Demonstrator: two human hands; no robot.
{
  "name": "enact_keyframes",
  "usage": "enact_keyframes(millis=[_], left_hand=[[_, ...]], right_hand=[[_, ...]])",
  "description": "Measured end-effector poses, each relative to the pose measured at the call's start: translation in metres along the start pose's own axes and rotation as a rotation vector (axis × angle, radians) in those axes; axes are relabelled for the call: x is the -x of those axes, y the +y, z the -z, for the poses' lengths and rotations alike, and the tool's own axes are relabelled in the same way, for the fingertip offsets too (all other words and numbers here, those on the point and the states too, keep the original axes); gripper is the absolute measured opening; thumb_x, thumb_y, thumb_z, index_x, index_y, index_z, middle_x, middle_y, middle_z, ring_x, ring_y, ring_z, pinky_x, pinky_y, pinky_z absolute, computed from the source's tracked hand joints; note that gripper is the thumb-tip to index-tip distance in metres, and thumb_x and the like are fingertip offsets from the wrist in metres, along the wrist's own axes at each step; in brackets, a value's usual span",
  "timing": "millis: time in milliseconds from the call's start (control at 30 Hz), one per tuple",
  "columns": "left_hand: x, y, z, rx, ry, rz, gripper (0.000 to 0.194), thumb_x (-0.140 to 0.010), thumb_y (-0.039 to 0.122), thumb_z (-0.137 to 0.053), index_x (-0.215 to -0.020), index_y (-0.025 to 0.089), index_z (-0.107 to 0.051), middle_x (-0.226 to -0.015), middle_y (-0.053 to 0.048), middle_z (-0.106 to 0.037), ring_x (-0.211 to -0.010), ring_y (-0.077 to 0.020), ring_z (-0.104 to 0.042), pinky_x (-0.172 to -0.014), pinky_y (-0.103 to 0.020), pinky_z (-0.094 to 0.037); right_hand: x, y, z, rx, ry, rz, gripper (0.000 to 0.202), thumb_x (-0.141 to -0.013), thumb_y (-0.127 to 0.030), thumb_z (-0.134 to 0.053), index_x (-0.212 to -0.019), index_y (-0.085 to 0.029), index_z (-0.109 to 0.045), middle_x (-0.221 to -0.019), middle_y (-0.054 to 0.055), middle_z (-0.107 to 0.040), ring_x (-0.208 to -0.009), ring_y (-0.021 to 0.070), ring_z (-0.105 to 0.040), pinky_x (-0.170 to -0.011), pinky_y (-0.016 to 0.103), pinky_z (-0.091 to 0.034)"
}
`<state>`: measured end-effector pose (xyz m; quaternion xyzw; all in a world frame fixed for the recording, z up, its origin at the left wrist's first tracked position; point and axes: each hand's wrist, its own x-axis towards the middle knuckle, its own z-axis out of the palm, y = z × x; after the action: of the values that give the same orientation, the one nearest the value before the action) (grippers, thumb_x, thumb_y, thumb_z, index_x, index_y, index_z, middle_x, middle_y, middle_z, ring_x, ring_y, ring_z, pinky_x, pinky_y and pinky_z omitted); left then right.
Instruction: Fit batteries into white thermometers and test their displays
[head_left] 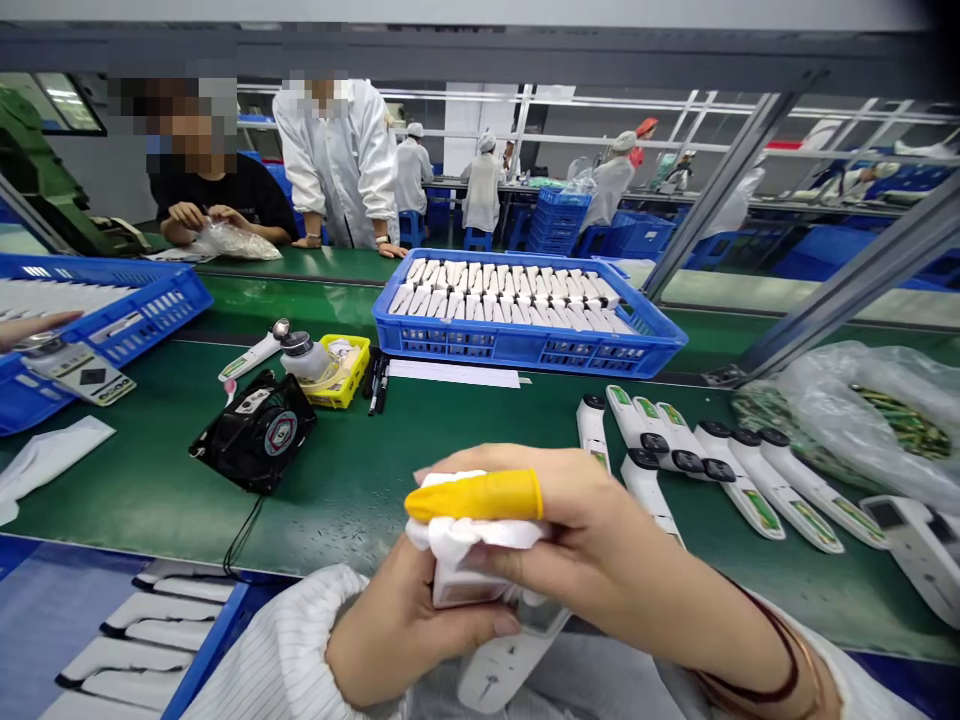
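Close to my body, my left hand [394,625] is closed round a white handheld device [501,672] that looks like a thermometer gun. Its handle points down, and its screen end is up between my hands. My right hand [592,515] pinches a folded white cloth [469,535] against the top of the device. A yellow finger cot [480,495] covers the right index finger. The cloth and my fingers hide much of the device's upper part.
Several similar white devices [757,495] lie on the green bench at right, beside a plastic bag of circuit boards [900,410]. A filled blue crate [525,345] stands ahead. A black fan [259,430] and yellow tray [349,385] sit left. Co-workers [341,165] are across the bench.
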<state>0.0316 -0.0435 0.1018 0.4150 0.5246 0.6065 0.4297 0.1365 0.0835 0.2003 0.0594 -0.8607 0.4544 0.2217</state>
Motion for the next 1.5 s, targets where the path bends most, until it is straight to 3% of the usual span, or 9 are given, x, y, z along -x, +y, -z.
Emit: enact_keyframes(millis=[100,300,467,600,733,833,933,1100,1500], left_hand=[[0.002,0.005,-0.005,-0.104,-0.091,-0.034,0.033,-0.072,0.039,-0.079,-0.093,0.018,-0.064,-0.078,-0.004,-0.065,-0.067,-0.0175,-0.057,-0.06,-0.025,-0.045],[0.003,0.015,-0.012,0.046,-0.17,-0.038,0.035,-0.072,0.035,-0.079,-0.097,0.02,-0.059,-0.084,-0.003,-0.063,-0.07,-0.0157,-0.056,-0.063,-0.025,-0.045],[0.004,0.011,-0.013,-0.039,-0.164,-0.027,0.031,-0.075,0.038,-0.076,-0.095,0.018,-0.064,-0.082,-0.005,-0.064,-0.074,-0.019,-0.058,-0.066,-0.028,-0.046],[0.002,0.011,-0.015,0.186,-0.019,0.138,0.038,-0.07,0.037,-0.081,-0.097,0.018,-0.06,-0.084,-0.004,-0.065,-0.073,-0.0178,-0.06,-0.064,-0.026,-0.048],[-0.008,0.021,-0.011,0.358,0.184,0.21,0.047,-0.074,0.037,-0.077,-0.105,0.011,-0.054,-0.099,-0.017,-0.069,-0.087,-0.0265,-0.065,-0.071,-0.033,-0.054],[-0.017,0.026,-0.008,0.408,0.27,0.202,0.047,-0.078,0.034,-0.073,-0.111,0.007,-0.052,-0.103,-0.02,-0.068,-0.087,-0.0257,-0.066,-0.069,-0.032,-0.055],[-0.023,0.026,-0.009,0.418,0.327,0.178,0.047,-0.079,0.032,-0.073,-0.113,0.006,-0.053,-0.106,-0.02,-0.067,-0.088,-0.0275,-0.066,-0.074,-0.037,-0.055],[-0.024,0.028,-0.017,0.601,0.344,0.171,0.042,-0.089,0.044,-0.057,-0.111,0.009,-0.059,-0.109,-0.016,-0.067,-0.104,-0.0327,-0.061,-0.088,-0.044,-0.051],[-0.02,0.038,-0.031,0.701,0.266,0.098,0.027,-0.084,0.037,-0.066,-0.101,0.016,-0.07,-0.102,-0.007,-0.071,-0.104,-0.0295,-0.063,-0.09,-0.041,-0.054]], right_hand=[[-0.002,0.014,0.003,-0.054,0.147,-0.132,0.012,-0.086,-0.015,-0.065,-0.093,-0.02,-0.073,-0.079,-0.003,-0.072,-0.064,0.01,-0.063,-0.057,0.017,-0.048],[0.01,0.016,0.025,0.039,0.555,-0.178,0.016,-0.092,-0.032,-0.059,-0.094,-0.021,-0.07,-0.077,0.0,-0.071,-0.061,0.0145,-0.065,-0.049,0.02,-0.048],[0.02,0.002,0.012,0.268,0.039,0.223,0.025,-0.094,-0.012,-0.046,-0.112,-0.019,-0.062,-0.11,0.005,-0.068,-0.099,0.0163,-0.064,-0.085,0.025,-0.05],[0.016,0.056,0.028,0.588,0.16,-0.197,0.024,-0.09,-0.012,-0.044,-0.097,-0.014,-0.066,-0.083,0.007,-0.07,-0.07,0.0206,-0.065,-0.066,0.031,-0.052],[0.027,0.106,0.044,0.784,0.383,-0.392,0.037,-0.085,-0.016,-0.054,-0.119,-0.001,-0.058,-0.124,0.026,-0.057,-0.117,0.0388,-0.05,-0.097,0.053,-0.04],[0.047,0.093,0.025,0.529,0.516,-0.331,0.031,-0.092,-0.032,-0.051,-0.112,-0.011,-0.062,-0.115,0.017,-0.063,-0.11,0.0306,-0.056,-0.095,0.045,-0.043],[0.065,0.061,-0.012,-0.059,0.312,-0.422,0.034,-0.096,-0.047,-0.046,-0.09,-0.019,-0.063,-0.078,0.004,-0.067,-0.072,0.0189,-0.063,-0.065,0.03,-0.051],[0.073,0.048,-0.051,-0.671,0.26,-0.586,0.033,-0.09,-0.044,-0.061,-0.111,-0.02,-0.053,-0.1,0.006,-0.07,-0.089,0.019,-0.067,-0.072,0.028,-0.054],[0.077,0.051,-0.045,-0.741,0.338,-0.514,0.032,-0.087,-0.038,-0.066,-0.114,-0.023,-0.057,-0.104,0.004,-0.069,-0.093,0.0174,-0.065,-0.077,0.026,-0.052]])
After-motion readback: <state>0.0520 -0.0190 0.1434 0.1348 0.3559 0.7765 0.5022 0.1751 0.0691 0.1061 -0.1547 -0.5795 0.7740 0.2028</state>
